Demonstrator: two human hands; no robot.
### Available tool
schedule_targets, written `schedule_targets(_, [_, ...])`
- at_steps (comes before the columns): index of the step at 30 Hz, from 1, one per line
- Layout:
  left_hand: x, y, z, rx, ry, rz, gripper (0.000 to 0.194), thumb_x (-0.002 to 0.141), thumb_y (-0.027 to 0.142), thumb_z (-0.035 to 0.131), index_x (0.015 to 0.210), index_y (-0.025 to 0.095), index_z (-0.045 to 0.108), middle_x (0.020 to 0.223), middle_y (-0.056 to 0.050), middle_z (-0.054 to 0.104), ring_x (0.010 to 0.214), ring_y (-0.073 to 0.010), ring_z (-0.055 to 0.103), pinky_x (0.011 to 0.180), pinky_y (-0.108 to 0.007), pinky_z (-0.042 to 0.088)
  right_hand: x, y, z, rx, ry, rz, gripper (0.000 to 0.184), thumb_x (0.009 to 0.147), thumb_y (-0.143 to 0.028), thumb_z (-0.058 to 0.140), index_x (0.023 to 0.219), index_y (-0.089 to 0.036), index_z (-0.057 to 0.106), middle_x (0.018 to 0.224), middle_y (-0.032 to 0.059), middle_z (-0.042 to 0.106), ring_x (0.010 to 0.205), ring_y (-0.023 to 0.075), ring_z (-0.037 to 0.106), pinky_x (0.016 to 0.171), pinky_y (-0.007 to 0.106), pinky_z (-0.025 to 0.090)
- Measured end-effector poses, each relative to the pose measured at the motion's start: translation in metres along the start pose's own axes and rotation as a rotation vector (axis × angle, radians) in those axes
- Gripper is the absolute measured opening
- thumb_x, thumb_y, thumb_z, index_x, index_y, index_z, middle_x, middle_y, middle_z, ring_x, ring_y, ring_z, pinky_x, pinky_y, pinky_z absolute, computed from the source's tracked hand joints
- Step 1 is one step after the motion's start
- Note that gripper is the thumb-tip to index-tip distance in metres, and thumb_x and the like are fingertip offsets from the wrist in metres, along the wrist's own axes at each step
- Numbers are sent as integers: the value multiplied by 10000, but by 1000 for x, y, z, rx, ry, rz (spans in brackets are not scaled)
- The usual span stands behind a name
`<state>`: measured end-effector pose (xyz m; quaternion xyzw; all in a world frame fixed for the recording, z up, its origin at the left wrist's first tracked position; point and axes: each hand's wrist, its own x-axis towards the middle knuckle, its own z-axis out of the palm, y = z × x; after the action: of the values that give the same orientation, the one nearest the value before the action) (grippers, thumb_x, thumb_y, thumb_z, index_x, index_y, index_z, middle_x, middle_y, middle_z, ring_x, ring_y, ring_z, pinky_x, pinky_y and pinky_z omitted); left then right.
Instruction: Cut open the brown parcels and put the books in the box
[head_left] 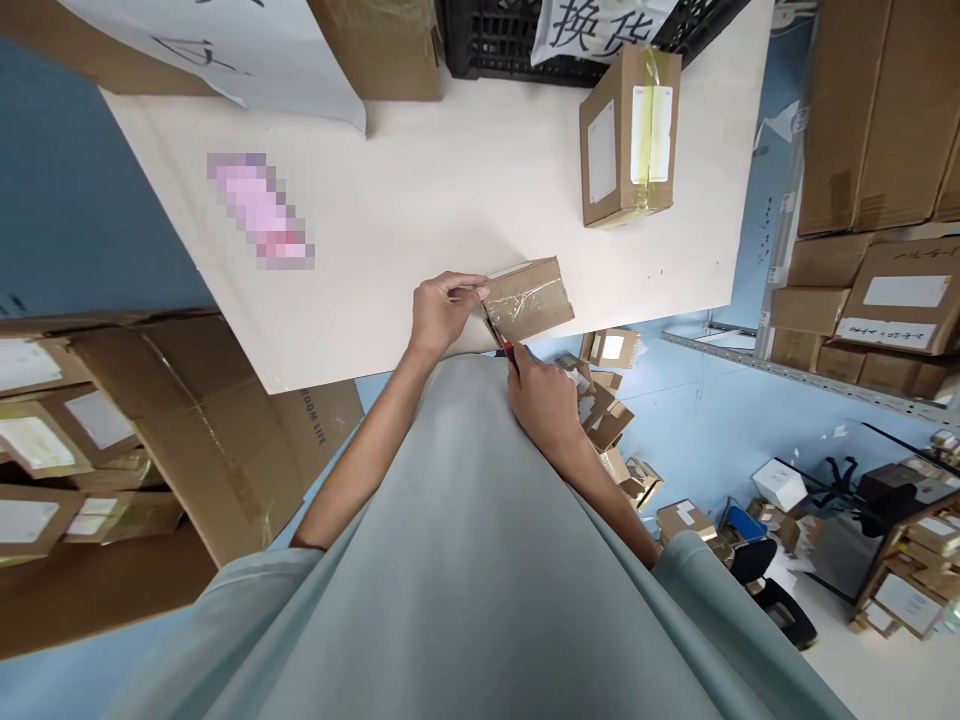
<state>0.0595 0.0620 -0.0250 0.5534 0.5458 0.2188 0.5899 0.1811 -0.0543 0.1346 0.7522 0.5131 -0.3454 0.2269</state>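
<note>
A small brown cardboard box (527, 300) with clear tape on it lies at the table's near edge. My left hand (444, 312) is closed on the box's left end, fingers and thumb pinching its edge. In my right hand (546, 395) is a utility knife (510, 350) with a red and black handle, gripped in closed fingers. Its tip meets the near left edge of the box, just below my left fingertips. Most of the handle is hidden by my fingers.
A taller taped carton (630, 140) stands on the white table (420, 190), before a black crate (487, 45). A pixelated pink item (259, 210) lies at left. A big open carton (187, 420) holds boxes at lower left. Shelved cartons (896, 295) stand at right.
</note>
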Motion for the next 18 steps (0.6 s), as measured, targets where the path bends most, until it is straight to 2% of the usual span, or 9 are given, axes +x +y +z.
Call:
schedule_targets(4, [-8, 0, 4, 127, 59, 96, 221, 1008, 304, 752, 1184, 232, 865, 1288, -87, 853, 1138, -266, 802, 1061, -455, 675, 0, 30, -9, 157, 175, 23, 482, 1244, -298, 404, 1687, -217, 575, 1123, 122, 876, 966, 269, 830, 798, 298, 529])
schedule_targets(8, [-18, 18, 24, 362, 132, 325, 288, 1104, 342, 666, 1346, 273, 805, 1450, -104, 778, 1444, -338, 674, 1266, -590, 555, 21, 73, -7, 297, 309, 68, 472, 1230, -292, 401, 1638, -192, 617, 1158, 127, 869, 918, 267, 804, 760, 301, 494])
schedule_targets(11, [-20, 33, 54, 460, 9, 471, 338, 1173, 415, 571, 1441, 316, 751, 1546, -86, 729, 1583, -347, 582, 1356, -639, 459, 37, 103, 0, 369, 372, 73, 469, 1223, -323, 386, 1601, -196, 632, 1158, 128, 862, 891, 270, 790, 765, 315, 505])
schedule_targets(14, [-18, 36, 82, 507, -116, 530, 408, 1199, 506, 500, 1481, 310, 722, 1556, -95, 729, 1632, -355, 553, 1411, -670, 380, 48, 126, 5, 444, 396, 17, 454, 1218, -343, 375, 1544, -206, 660, 1163, 124, 853, 936, 278, 788, 806, 335, 537])
schedule_targets(18, [-14, 24, 95, 545, -123, 506, 472, 1208, 565, 449, 1504, 289, 692, 1548, -127, 734, 1663, -359, 528, 1434, -681, 340, 61, 145, 10, 547, 407, -112, 421, 1198, -344, 390, 1454, -217, 699, 1172, 124, 839, 1018, 284, 779, 865, 352, 564])
